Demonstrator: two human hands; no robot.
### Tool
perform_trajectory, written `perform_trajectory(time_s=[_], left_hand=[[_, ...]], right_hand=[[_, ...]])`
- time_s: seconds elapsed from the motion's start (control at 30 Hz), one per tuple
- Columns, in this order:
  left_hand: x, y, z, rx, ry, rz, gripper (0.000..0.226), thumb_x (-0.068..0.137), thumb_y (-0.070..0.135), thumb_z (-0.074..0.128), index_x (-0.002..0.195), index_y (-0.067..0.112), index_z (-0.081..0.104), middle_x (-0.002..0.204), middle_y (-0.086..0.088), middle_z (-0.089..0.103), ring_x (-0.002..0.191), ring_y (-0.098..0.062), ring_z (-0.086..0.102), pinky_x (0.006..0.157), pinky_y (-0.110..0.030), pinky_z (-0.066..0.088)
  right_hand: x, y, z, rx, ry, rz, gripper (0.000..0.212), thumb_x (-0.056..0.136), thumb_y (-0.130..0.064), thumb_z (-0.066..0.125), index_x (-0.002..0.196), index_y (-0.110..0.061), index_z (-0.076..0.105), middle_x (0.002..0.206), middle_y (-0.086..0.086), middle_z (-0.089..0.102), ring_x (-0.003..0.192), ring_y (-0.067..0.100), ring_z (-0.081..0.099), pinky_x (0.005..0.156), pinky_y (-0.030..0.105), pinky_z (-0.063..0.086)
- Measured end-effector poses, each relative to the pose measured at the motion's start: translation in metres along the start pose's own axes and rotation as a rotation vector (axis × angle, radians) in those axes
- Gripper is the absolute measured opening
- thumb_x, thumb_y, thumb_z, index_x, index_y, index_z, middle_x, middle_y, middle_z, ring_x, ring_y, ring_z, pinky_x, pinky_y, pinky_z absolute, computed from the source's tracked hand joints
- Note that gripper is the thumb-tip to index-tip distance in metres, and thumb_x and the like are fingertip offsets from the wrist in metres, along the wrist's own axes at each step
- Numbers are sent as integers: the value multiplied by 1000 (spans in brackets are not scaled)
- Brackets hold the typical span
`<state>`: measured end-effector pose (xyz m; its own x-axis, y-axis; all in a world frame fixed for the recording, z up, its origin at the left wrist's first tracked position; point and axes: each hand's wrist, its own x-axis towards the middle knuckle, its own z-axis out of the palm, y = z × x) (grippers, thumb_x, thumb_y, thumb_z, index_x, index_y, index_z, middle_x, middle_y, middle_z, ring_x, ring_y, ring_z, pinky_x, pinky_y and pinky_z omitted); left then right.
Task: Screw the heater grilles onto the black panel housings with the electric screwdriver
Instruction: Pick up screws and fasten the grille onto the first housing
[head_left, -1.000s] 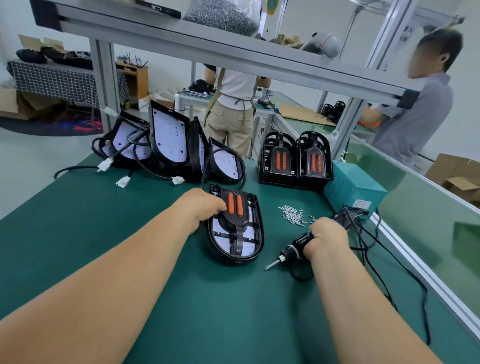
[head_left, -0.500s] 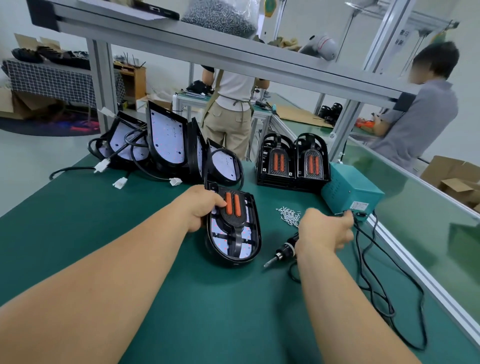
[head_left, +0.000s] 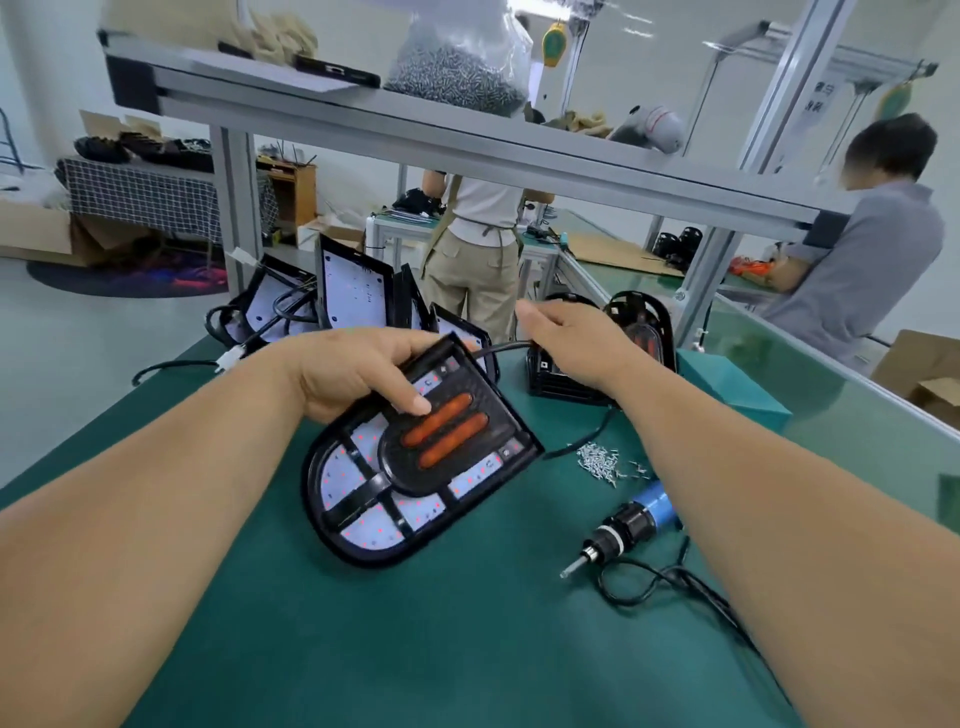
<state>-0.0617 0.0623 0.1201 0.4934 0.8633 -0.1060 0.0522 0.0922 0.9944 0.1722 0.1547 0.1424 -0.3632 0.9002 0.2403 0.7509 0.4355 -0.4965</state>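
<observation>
Nearest the camera, two bare forearms are reaching out over the green mat (head_left: 415, 649). To the right, the electric screwdriver (head_left: 631, 522) is lying on the mat with nobody holding it, its bit pointing toward the camera and its cord (head_left: 639, 577) looping just beside it.

In the middle, the left hand (head_left: 358, 371) is gripping the black panel housing (head_left: 363, 530) by its square end. The thumb is pressing on the heater grille (head_left: 447, 436) next to the two orange bars, and the fingers are curling under the edge. The housing is sitting tilted, square end raised in the hand and rounded end low over the mat.

A small heap of screws (head_left: 602, 460) is lying on the mat between the housing and the right forearm. A black cable (head_left: 498, 349) is running from the housing's top corner across to the right hand (head_left: 576, 343), which is hovering with its back to the camera and its thumb sticking up. The fingers are hidden, so I cannot tell whether they are pinching the cable.

Beyond that hand a stack of grilled units (head_left: 647, 322) is standing upright, with a teal box (head_left: 737, 395) just to its right. Further left, bare panels (head_left: 356, 291) with tangled leads are leaning together.

Above them an aluminium shelf (head_left: 467, 140) is carrying a clear bag of screws (head_left: 457, 67). Behind it, two people (head_left: 483, 249) (head_left: 857, 260) are working at other benches
</observation>
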Motion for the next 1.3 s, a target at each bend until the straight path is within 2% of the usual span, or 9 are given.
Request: perform_trajectory(time_s=[0.1,0.23,0.3,0.4,0.5,0.67,0.77,1.0,1.3], left_hand=[[-8,-5,-19,-186,112,151,60,71,-8,56,130,2,54,104,-24,65,83,-34,71,77,-48,60],[-1,-16,-15,-446,291,383,33,74,-6,57,103,6,67,87,-15,75,76,-28,74,68,-43,61],[15,-20,-5,-526,445,421,30,81,-5,52,107,3,64,87,-15,75,77,-29,74,65,-44,61],[36,-28,9,-461,644,360,32,92,-11,46,121,-3,58,106,-24,70,91,-37,71,74,-51,61],[47,-39,22,-435,697,296,28,94,-9,49,118,0,60,103,-20,70,82,-30,71,70,-42,60],[59,-49,49,-118,799,236,25,102,16,52,123,11,64,114,-12,72,88,-22,67,93,-50,53],[56,-67,69,100,870,206,37,102,38,47,136,25,58,132,4,64,117,-13,60,111,-47,42],[73,-76,126,-549,757,301,31,104,30,44,127,20,64,125,1,69,119,-20,64,107,-44,45],[123,-54,218,-761,375,308,32,106,17,38,117,7,66,111,-11,74,101,-25,72,80,-35,61]], right_hand=[[-9,16,14,249,48,94,52,98,-64,36,101,-24,69,68,-3,73,69,6,67,68,27,44],[-21,25,54,824,187,308,27,105,-39,43,98,-27,65,58,-3,48,43,9,51,65,28,47],[-28,11,76,1224,187,424,23,107,-27,43,106,-20,64,58,1,57,45,11,57,56,27,55],[-38,-3,99,1573,95,523,43,106,-42,38,126,-13,63,119,20,70,106,31,70,93,48,55],[-52,-4,109,1588,14,463,64,100,-60,36,135,-12,58,128,16,66,119,34,63,106,54,45],[-64,5,108,1444,235,388,43,105,-44,42,125,-11,62,116,10,73,109,32,69,99,54,51],[-69,5,103,1452,366,403,39,105,-41,44,119,-11,63,109,8,75,106,31,70,94,50,55],[-84,11,93,1497,600,357,33,106,-35,43,107,-12,66,101,5,76,92,24,71,94,49,55],[-143,79,23,1432,946,348,29,106,-36,43,106,-19,67,101,1,77,91,20,74,74,34,60]])
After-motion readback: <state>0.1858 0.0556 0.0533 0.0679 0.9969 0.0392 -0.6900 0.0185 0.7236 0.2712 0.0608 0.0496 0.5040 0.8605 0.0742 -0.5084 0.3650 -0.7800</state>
